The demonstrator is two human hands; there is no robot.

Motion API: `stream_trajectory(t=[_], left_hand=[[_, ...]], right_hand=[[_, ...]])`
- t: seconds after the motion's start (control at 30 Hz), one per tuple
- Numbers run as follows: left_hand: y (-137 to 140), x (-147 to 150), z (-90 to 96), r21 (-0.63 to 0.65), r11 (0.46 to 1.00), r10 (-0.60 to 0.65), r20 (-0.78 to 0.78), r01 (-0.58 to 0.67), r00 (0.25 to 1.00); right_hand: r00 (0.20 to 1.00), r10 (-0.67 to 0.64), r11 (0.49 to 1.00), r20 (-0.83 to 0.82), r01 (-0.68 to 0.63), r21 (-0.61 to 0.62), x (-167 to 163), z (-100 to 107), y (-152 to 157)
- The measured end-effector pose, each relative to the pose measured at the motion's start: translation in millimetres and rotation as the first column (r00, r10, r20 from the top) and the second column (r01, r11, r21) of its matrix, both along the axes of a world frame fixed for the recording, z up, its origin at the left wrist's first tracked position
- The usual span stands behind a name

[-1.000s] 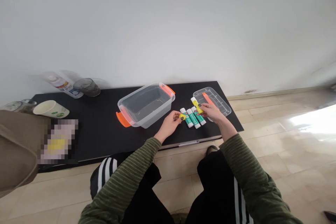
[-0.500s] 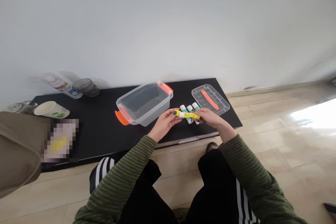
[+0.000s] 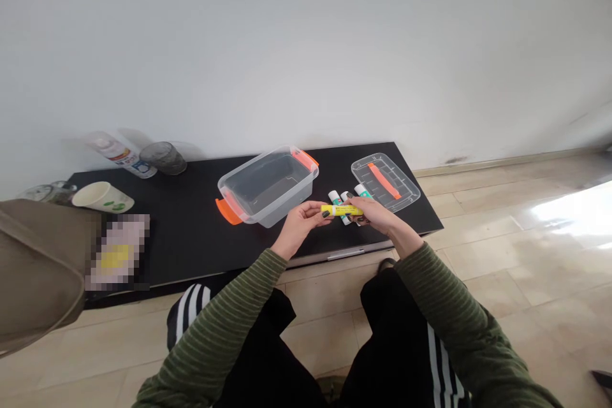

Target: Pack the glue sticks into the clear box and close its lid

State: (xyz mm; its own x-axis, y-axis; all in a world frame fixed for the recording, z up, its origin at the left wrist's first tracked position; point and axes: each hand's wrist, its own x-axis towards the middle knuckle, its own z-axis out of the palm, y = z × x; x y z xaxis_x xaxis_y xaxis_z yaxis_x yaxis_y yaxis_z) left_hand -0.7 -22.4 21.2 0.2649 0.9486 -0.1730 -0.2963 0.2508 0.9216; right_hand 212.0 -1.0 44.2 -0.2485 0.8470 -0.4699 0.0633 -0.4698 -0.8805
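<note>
A plain white wall rises behind a tiled floor and low black desk – clear tub, lid; above its front edge, left hand and right hand fingers pinch opposite ends of 1 yellow glue stick

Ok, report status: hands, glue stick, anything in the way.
Left hand and right hand both grip yellow glue stick level. Clear bin open alongside. Nothing blocking.

I see the clear plastic bin with orange handles near the middle of the low black table; right of it, toward the right edge, the clear lid with an orange strip; between them, near the front edge, the green-and-white glue sticks; at the left edge, the white paper cup.
</note>
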Motion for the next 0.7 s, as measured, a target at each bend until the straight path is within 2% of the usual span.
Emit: stream_trajectory(t=[0.17,0.43,0.7], left_hand=[[-1.4,-2.5,2.3,0.035,0.999,0.006,-0.044,-0.005,0.999],[-4.6,-7.7,-0.7,0.065,0.998,-0.006,-0.066,0.01,0.998],[-8.7,-13.2,-1.9,0.26,0.965,0.032,-0.256,0.037,0.966]], right_hand=[[0.999,0.036,0.999,-0.01,-0.036,-0.005,-8.6,5.7,-1.8],[0.999,0.052,0.999,-0.014,-0.052,0.003,-14.5,-3.3,-0.9],[0.992,0.064,0.997,-0.109,-0.067,-0.031,-21.5,-4.5,-4.1]])
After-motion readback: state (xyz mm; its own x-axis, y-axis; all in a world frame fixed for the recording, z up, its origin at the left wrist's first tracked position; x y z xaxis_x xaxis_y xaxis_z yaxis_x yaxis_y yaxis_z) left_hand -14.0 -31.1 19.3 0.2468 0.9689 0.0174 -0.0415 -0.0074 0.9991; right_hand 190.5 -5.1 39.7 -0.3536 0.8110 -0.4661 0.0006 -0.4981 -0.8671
